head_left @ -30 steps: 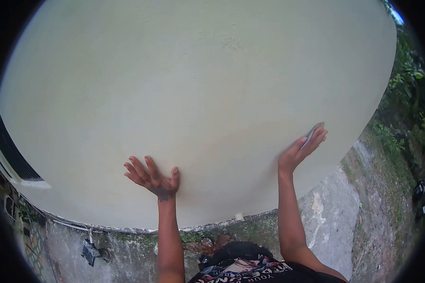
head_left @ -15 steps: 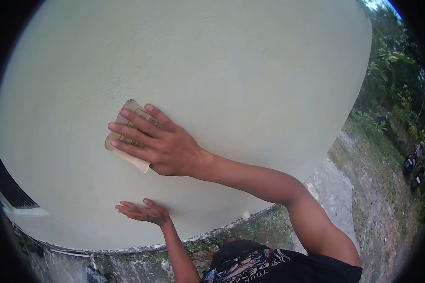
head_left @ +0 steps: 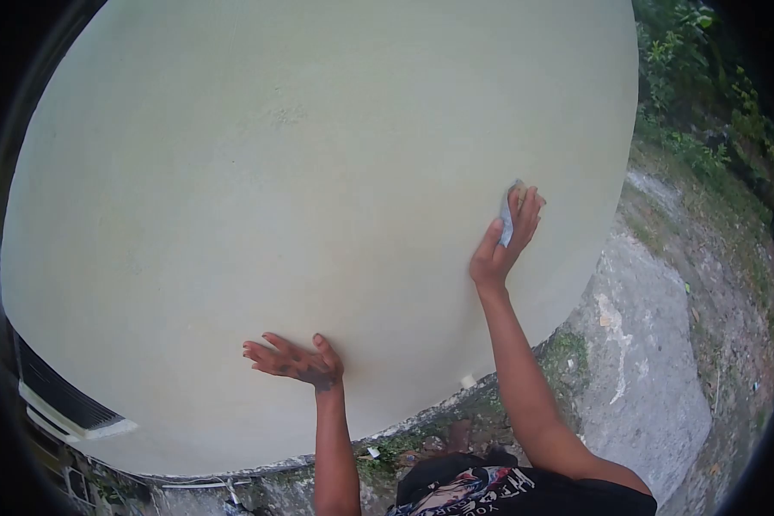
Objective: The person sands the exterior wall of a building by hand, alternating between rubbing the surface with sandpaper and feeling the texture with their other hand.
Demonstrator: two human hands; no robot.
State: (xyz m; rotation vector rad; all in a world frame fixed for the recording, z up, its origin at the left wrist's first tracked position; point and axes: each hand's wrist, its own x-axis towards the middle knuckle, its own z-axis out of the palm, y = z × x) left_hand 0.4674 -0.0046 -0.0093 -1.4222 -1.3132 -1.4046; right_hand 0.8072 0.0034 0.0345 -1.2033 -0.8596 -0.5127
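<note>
My right hand (head_left: 509, 245) is at the right part of a pale, smooth wall (head_left: 335, 232), thumb and fingers closed on a sheet of sandpaper (head_left: 506, 226). A narrow bluish-grey strip of the sheet shows between thumb and fingers; the fingers hide the rest. Lower and to the left, my left hand (head_left: 299, 359) has its fingers spread and holds nothing. It is at the wall surface, with dark marks on the skin near the wrist.
A dark louvred vent (head_left: 64, 387) with a white sill is at the lower left. Mossy ground (head_left: 439, 439) runs along the wall's base. On the right lie a grey concrete slab (head_left: 636, 344) and green plants (head_left: 688, 95).
My right hand has swept right across the wall with the sandpaper, from flat on the sheet to a sideways grip. My left hand appears slightly farther right, and the view has shifted.
</note>
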